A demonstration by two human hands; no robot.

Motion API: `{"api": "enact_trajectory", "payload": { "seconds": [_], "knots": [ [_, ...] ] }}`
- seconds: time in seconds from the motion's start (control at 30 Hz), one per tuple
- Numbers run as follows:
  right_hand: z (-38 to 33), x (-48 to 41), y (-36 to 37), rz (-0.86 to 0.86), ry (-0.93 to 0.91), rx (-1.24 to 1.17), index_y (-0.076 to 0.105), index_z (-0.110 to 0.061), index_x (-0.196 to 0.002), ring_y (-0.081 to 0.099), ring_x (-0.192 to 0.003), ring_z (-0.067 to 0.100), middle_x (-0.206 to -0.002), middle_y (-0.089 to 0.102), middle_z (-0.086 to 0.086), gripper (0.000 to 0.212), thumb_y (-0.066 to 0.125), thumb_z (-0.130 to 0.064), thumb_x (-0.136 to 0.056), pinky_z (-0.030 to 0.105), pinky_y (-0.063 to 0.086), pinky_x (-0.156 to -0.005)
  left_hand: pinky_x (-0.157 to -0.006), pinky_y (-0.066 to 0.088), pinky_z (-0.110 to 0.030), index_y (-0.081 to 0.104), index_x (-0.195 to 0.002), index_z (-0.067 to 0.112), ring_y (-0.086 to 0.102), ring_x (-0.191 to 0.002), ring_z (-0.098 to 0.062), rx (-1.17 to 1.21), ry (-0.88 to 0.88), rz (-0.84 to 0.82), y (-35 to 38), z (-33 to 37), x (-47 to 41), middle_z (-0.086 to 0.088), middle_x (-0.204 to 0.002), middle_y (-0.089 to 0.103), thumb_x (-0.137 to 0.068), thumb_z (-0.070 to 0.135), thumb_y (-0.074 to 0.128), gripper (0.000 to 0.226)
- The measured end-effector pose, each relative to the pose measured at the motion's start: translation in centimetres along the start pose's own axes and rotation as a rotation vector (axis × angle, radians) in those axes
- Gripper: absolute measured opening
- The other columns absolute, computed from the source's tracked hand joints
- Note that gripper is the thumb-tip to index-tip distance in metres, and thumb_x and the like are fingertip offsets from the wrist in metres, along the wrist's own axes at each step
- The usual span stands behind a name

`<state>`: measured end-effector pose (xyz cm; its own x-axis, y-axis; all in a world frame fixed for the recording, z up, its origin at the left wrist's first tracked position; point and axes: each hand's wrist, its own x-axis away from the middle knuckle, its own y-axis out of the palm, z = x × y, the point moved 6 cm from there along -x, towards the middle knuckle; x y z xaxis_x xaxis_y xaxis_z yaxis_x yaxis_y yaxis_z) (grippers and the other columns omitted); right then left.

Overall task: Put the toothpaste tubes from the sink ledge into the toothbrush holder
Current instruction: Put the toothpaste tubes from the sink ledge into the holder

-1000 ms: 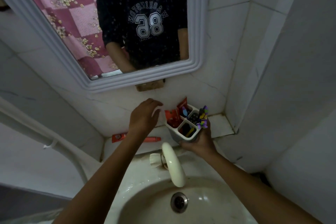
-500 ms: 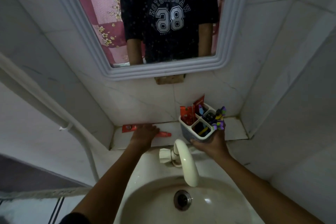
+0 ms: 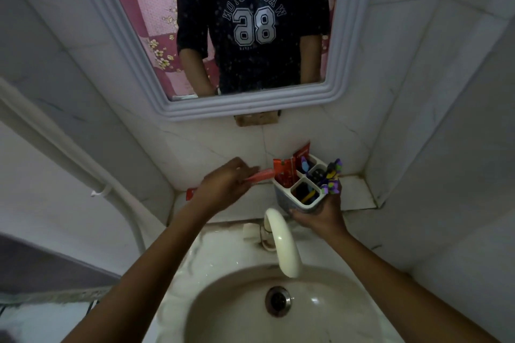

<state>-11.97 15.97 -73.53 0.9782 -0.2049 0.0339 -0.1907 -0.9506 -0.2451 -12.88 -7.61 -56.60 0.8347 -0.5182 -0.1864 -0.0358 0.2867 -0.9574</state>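
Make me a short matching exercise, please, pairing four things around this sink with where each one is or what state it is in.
Things:
1. red toothpaste tube
2. toothbrush holder
3. tap spout
4. drain

Places or states:
A. curves out over the basin
B. lifted in the left hand, pointing towards the holder
C. at the bottom of the basin
D. steadied by the right hand on the ledge

Pairs: 1-B, 2-D, 3-A, 4-C
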Motion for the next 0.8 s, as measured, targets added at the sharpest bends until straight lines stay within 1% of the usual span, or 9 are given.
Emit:
{"api": "enact_trajectory", "payload": {
  "seconds": [0.07,0.2,0.33,0.4,0.47,0.57,0.63,0.7,0.8],
  "knots": [
    [0.3,-0.1,-0.1,-0.036,0.008,-0.020,0.047,-0.004,-0.145,0.072,-0.117,-0.007,-0.132,0.070,0.001,0.109,0.108,0.004,-0.055,0.022,0.062,-0.103,-0.059,0.045,-0.025,0.062,-0.124,0.029,0.062,-0.085,-0.015,-0.072,0.138,-0.009,-1.8,2.9,-1.5,0.000,-0.108,0.064,-0.089,0.030,0.059,0.035],
    [1.3,-0.2,-0.2,-0.089,0.026,-0.003,0.055,0.000,-0.147,0.075,-0.119,0.022,-0.132,0.074,0.010,0.140,0.100,-0.076,-0.039,0.049,0.063,-0.106,-0.065,0.051,-0.031,0.069,-0.108,0.028,0.065,-0.089,-0.018,-0.264,0.322,-0.057,-1.8,8.2,-4.2,0.002,-0.102,0.069,-0.088,0.033,0.059,0.023],
    [-1.8,0.2,0.0,-0.039,0.017,-0.088,0.047,-0.011,-0.135,0.072,-0.104,-0.019,-0.120,0.069,-0.008,0.101,0.107,-0.008,-0.054,0.008,0.059,-0.090,-0.069,0.047,-0.035,0.067,-0.109,0.023,0.062,-0.100,-0.025,-0.408,0.329,-0.252,1.9,9.4,-6.4,-0.003,-0.108,0.067,-0.089,0.020,0.058,0.023],
    [-1.5,-0.1,0.1,-0.031,0.003,-0.100,0.044,-0.013,-0.138,0.070,-0.108,-0.018,-0.123,0.068,-0.005,0.110,0.107,-0.017,-0.048,0.019,0.062,-0.100,-0.074,0.050,-0.037,0.067,-0.112,0.022,0.060,-0.103,-0.026,-0.293,0.347,-0.215,2.0,9.2,-6.9,-0.004,-0.112,0.067,-0.086,0.015,0.060,0.027],
    [0.3,-0.4,0.0,-0.034,0.025,-0.114,0.043,-0.010,-0.148,0.070,-0.129,0.006,-0.140,0.067,0.005,0.134,0.109,-0.042,-0.036,0.040,0.059,-0.114,-0.077,0.053,-0.037,0.067,-0.112,0.019,0.061,-0.101,-0.024,-0.160,0.336,-0.095,0.8,8.2,-6.7,-0.004,-0.112,0.068,-0.084,0.015,0.063,0.028],
    [-0.2,0.2,-0.2,-0.069,0.045,0.022,0.047,0.000,-0.149,0.073,-0.127,0.010,-0.135,0.070,0.009,0.121,0.111,-0.025,-0.050,0.019,0.060,-0.103,-0.081,0.052,-0.030,0.066,-0.111,0.022,0.062,-0.099,-0.017,-0.010,0.140,0.141,-0.3,3.7,-4.2,-0.001,-0.110,0.068,-0.087,0.020,0.062,0.025],
    [-0.7,0.3,-0.3,-0.017,0.000,0.011,0.042,0.002,-0.152,0.069,-0.126,0.002,-0.141,0.066,0.012,0.118,0.108,0.000,-0.054,0.027,0.058,-0.111,-0.081,0.050,-0.030,0.067,-0.110,0.021,0.063,-0.100,-0.020,0.039,-0.079,0.252,0.3,-1.1,-1.5,-0.001,-0.109,0.069,-0.087,0.020,0.063,0.024],
    [-1.0,0.3,-0.3,0.002,-0.059,-0.002,0.034,0.001,-0.158,0.062,-0.139,0.017,-0.153,0.058,0.019,0.134,0.110,-0.013,-0.048,0.043,0.052,-0.121,-0.088,0.048,-0.032,0.065,-0.115,0.022,0.060,-0.110,-0.024,0.055,-0.355,0.127,2.8,-6.2,0.8,-0.002,-0.117,0.066,-0.087,0.018,0.060,0.028],
    [-0.5,0.2,0.0,0.007,-0.033,0.004,0.033,-0.004,-0.159,0.060,-0.143,0.026,-0.156,0.055,0.018,0.140,0.102,-0.043,-0.043,0.037,0.051,-0.118,-0.092,0.049,-0.035,0.059,-0.124,0.027,0.054,-0.120,-0.024,-0.008,-0.577,-0.144,6.5,-10.8,3.4,-0.002,-0.131,0.059,-0.089,0.012,0.052,0.039]
  ]
}}
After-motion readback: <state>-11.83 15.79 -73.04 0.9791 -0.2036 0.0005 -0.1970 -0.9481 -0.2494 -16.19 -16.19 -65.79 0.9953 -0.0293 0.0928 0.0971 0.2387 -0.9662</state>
